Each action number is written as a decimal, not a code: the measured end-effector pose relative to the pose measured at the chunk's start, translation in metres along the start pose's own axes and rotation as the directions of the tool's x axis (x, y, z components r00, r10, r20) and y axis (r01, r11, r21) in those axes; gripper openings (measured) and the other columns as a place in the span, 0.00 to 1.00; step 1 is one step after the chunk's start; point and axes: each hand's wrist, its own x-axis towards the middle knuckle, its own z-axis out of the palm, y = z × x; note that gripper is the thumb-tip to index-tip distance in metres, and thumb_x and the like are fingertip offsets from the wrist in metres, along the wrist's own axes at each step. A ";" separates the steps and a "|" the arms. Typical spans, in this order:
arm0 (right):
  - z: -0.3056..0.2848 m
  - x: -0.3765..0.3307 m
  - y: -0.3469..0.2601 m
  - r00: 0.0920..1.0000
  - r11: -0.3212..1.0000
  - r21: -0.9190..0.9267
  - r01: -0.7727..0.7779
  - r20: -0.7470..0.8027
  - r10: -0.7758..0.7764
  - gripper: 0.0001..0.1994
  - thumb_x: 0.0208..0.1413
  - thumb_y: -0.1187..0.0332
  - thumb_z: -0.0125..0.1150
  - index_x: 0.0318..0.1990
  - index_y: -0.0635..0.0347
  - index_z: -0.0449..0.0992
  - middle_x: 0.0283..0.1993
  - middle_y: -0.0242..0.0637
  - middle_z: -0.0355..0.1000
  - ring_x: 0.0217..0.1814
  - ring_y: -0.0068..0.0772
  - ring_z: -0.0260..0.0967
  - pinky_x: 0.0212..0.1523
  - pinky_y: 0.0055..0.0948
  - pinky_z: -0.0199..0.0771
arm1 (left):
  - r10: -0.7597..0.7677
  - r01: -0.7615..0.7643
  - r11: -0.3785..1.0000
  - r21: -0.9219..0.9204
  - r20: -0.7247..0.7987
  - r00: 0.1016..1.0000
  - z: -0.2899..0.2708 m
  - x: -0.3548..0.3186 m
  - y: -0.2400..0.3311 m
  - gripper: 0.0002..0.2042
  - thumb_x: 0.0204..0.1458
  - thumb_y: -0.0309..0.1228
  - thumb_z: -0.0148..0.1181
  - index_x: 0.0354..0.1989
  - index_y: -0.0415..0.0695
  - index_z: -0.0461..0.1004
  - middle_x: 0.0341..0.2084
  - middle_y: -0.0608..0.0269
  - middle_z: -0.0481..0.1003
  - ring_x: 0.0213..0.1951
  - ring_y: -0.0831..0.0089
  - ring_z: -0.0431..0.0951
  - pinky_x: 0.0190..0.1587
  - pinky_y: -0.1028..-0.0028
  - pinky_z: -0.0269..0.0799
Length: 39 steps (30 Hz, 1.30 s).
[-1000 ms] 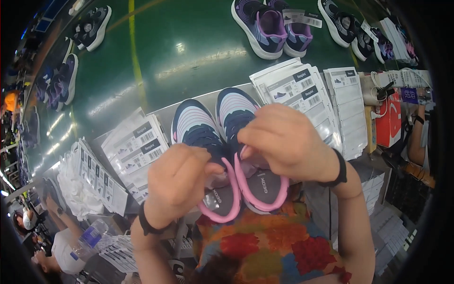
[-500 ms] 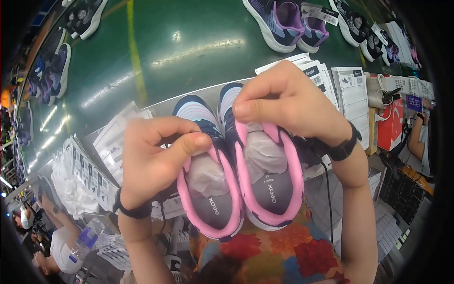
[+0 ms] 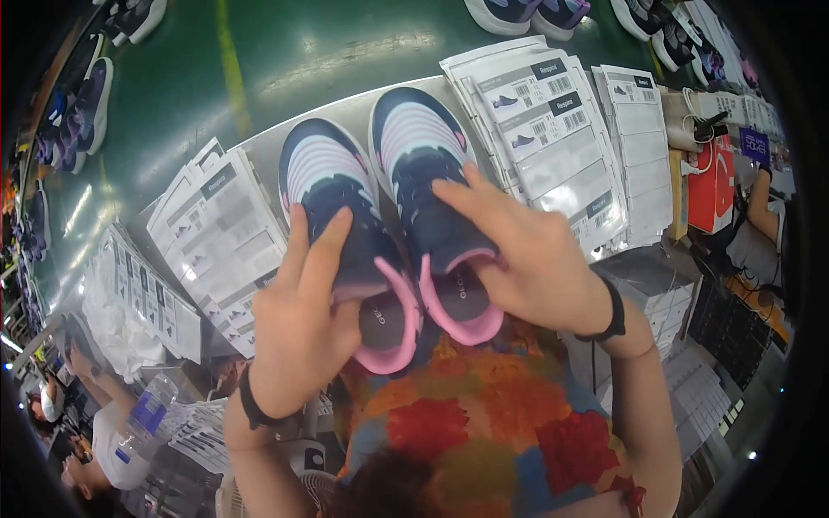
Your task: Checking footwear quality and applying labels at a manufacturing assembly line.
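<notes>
Pair of small shoes at frame centre, toes toward the top, soles turned away, heels toward the lower edge. Left shoe: dark navy upper, white-and-pink striped toe, pink heel collar; gripped by left hand, fingers laid flat over the upper, palm clasped around the heel side. Right shoe: same colours, touching the left shoe along the inner edge; gripped by right hand, fingers spread over the upper, palm wrapped around the heel collar. Dark band on each wrist. Both shoes held above a grey bench, just beyond a multicoloured garment at lower centre.

Surroundings: stacks of white printed sheets at left of the shoes, further stacks at upper right. Green floor across the top, with a yellow line running down it. More dark shoes along the upper left rim and others at the top edge. Red box at right. Plastic bottle at lower left, beside another person partly visible at the rim.
</notes>
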 end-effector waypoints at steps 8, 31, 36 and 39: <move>-0.055 0.025 -0.035 0.986 0.990 0.067 0.123 -0.121 -0.114 0.28 0.38 0.81 0.62 0.54 0.63 0.76 0.43 0.55 0.78 0.41 0.44 0.81 0.44 0.28 0.77 | 0.045 -0.044 0.998 0.036 -0.044 0.998 -0.066 0.017 0.041 0.30 0.30 0.18 0.62 0.52 0.35 0.75 0.38 0.42 0.80 0.41 0.58 0.84 0.44 0.71 0.76; -0.016 0.005 -0.002 0.931 0.300 0.950 0.083 -0.182 0.317 0.26 0.52 0.78 0.57 0.62 0.62 0.66 0.56 0.45 0.73 0.52 0.36 0.75 0.52 0.32 0.76 | -0.309 -0.191 0.277 -0.942 -0.276 0.910 -0.026 0.005 -0.046 0.24 0.60 0.28 0.48 0.63 0.29 0.59 0.54 0.42 0.72 0.52 0.58 0.77 0.55 0.65 0.74; 0.000 0.009 0.013 0.938 0.225 0.973 0.046 -0.119 0.326 0.27 0.54 0.77 0.55 0.63 0.62 0.64 0.57 0.46 0.71 0.53 0.36 0.74 0.53 0.33 0.76 | -0.267 -0.201 0.173 -0.964 -0.243 0.933 -0.028 0.015 -0.058 0.23 0.61 0.28 0.46 0.63 0.29 0.59 0.53 0.42 0.72 0.50 0.58 0.78 0.54 0.66 0.75; -0.006 0.046 0.017 0.927 0.233 0.971 0.046 -0.128 0.353 0.27 0.55 0.76 0.55 0.64 0.62 0.63 0.58 0.47 0.71 0.53 0.36 0.74 0.53 0.33 0.76 | -0.192 -0.212 0.061 -0.975 -0.220 0.956 -0.030 0.047 -0.059 0.23 0.61 0.28 0.45 0.63 0.29 0.59 0.52 0.43 0.73 0.50 0.58 0.78 0.54 0.66 0.75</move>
